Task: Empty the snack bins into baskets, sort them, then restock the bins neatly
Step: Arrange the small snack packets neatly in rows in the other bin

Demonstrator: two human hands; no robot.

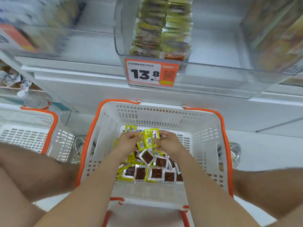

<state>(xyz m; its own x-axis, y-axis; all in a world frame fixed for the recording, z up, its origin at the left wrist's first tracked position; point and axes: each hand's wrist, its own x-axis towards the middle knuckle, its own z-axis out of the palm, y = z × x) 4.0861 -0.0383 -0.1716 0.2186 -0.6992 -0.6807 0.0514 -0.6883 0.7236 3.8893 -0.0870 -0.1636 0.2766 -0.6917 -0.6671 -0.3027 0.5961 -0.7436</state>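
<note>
A white basket with an orange rim [211, 133] stands on the floor between my knees. Several small yellow snack packets [147, 171] with dark red windows lie in a loose pile at its bottom. Both hands are inside the basket above the pile. My left hand [126, 141] and my right hand [168, 143] together grip a stack of yellow packets [150, 138] held upright between them. Above, a clear plastic bin [213, 46] on the shelf holds two neat rows of the same packets [160, 30] at its left side.
An orange price tag reading 13.8 [150, 72] hangs on the bin front. A second white basket with an orange rim [49, 128] stands to the left. More clear bins sit left [41, 30] and right [270, 33]. My shoes [234, 153] flank the basket.
</note>
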